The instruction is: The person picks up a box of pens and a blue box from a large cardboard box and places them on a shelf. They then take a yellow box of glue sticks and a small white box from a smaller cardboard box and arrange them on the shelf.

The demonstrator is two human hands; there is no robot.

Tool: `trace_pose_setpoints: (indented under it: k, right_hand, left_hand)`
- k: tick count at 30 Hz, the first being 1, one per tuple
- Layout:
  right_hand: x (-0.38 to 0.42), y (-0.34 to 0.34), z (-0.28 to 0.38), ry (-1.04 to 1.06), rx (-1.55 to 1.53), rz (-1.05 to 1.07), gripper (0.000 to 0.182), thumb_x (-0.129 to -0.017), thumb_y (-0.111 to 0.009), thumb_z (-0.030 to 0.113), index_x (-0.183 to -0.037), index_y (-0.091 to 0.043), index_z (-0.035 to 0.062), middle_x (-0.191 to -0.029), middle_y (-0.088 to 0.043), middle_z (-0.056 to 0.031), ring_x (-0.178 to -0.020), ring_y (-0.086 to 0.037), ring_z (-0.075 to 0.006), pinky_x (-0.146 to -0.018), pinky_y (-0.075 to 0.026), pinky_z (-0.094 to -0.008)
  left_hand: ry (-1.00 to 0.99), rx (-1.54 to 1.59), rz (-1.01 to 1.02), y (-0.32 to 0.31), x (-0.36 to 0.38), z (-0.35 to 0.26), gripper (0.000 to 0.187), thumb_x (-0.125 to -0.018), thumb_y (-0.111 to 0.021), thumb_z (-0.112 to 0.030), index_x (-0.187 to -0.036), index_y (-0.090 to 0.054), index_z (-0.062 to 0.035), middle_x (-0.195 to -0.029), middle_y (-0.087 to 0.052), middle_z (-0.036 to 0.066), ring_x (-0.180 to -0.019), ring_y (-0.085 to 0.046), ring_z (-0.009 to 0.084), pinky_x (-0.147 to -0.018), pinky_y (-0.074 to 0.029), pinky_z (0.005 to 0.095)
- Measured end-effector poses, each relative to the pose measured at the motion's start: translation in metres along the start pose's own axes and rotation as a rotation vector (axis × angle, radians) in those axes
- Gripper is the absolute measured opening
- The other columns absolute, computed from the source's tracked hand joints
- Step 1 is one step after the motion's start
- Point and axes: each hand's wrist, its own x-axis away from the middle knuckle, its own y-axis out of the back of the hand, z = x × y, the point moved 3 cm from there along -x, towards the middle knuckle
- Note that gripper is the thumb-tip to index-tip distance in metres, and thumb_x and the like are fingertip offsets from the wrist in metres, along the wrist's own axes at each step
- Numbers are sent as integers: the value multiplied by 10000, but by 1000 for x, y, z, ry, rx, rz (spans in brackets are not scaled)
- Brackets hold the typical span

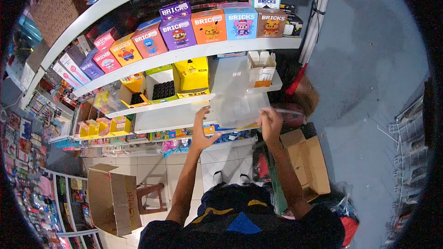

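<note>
A clear plastic container (240, 110) is in front of the white shelf, between my two hands. My right hand (271, 122) is closed on its right edge, fingers bent. My left hand (202, 131) is at the container's left, fingers and thumb spread, with nothing visible in it. Behind the container, a white open-topped box (261, 69) stands on the shelf at the right. A yellow display box (193, 74) and a box of black items (163, 90) stand to the left on the same shelf.
Colourful BRICKS boxes (208, 26) line the upper shelf (194, 51). An open cardboard box (307, 163) lies at the right, another cardboard box (113, 200) at the lower left beside a brown stool (151, 198). Wire racks (410, 147) stand at the far right.
</note>
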Motion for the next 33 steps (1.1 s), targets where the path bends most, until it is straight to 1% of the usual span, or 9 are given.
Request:
trace_pose_setpoints:
  k: [1, 4, 11, 14, 17, 20, 23, 26, 33]
  right_hand:
    - [-8, -4, 5, -16, -5, 5, 79, -893, -517, 49, -865, -566, -5, -604, -528, -20, -551, -525, -83, -534, -429, -233]
    - [-24, -14, 2, -3, 5, 54, 109, -912, -513, 99, -923, -561, 2, -676, -577, -49, -597, -575, -114, -562, -458, -249]
    - [-52, -33, -20, 1, 106, 139, 177, -925, -523, 160, -955, -558, -11, -790, -651, -130, -655, -654, -191, -602, -504, -302]
    - [-57, -37, -28, -9, 168, 144, 227, -940, -530, 181, -984, -551, -41, -719, -623, -91, -666, -628, -128, -588, -516, -260]
    - [-56, -42, -36, 18, 181, 132, 254, -918, -570, 178, -1050, -558, -38, -770, -630, -103, -689, -636, -145, -607, -527, -269]
    - [-53, -45, -29, 14, 184, 104, 302, -864, -634, 185, -1072, -563, -22, -793, -648, -134, -715, -651, -206, -642, -531, -309]
    - [-52, -47, -14, -4, 159, 135, 391, -839, -669, 175, -1144, -530, -26, -836, -642, -140, -772, -646, -204, -661, -538, -303]
    - [-54, -48, -18, 16, 173, 159, 427, -811, -692, 114, -1180, -513, -5, -934, -623, -142, -875, -638, -200, -707, -547, -300]
    - [-63, -56, -41, 59, 187, 121, 455, -814, -682, 108, -1219, -491, 29, -919, -633, -143, -848, -639, -220, -686, -547, -309]
  left_hand:
    - [25, 9, 43, -5, -3, -4, 624, -797, -669, -239, -1302, -399, 7, -1291, -457, 214, -1126, -494, 332, -913, -391, 402]
    - [39, -97, -27, -17, -13, 8, 664, -764, -721, -167, -1326, -403, -14, -1310, -464, 203, -1113, -521, 321, -919, -397, 399]
    - [72, -422, -91, -26, -27, 26, 576, -787, -707, -226, -1277, -474, -32, -1259, -525, 155, -1103, -519, 273, -886, -344, 401]
    - [77, -487, -123, -30, -27, 30, 550, -787, -706, -243, -1253, -498, -38, -1224, -544, 147, -1100, -506, 255, -878, -323, 392]
    - [92, -553, -158, -34, -25, 41, 539, -781, -710, -263, -1233, -516, -44, -1191, -546, 141, -1093, -492, 259, -870, -323, 394]
    - [100, -586, -195, -36, -25, 45, 524, -778, -710, -282, -1218, -531, -59, -1155, -536, 133, -1052, -492, 276, -856, -327, 398]
    - [112, -605, -208, -34, -30, 41, 499, -779, -706, -293, -1202, -546, -81, -1128, -521, 126, -1007, -490, 283, -849, -329, 403]
    - [121, -630, -219, -33, -37, 38, 472, -780, -702, -296, -1183, -556, -99, -1115, -514, 124, -1002, -478, 282, -851, -330, 410]
    - [113, -742, -310, -38, -47, 36, 494, -767, -708, -321, -1191, -545, -130, -1155, -490, 136, -1066, -441, 299, -872, -325, 428]
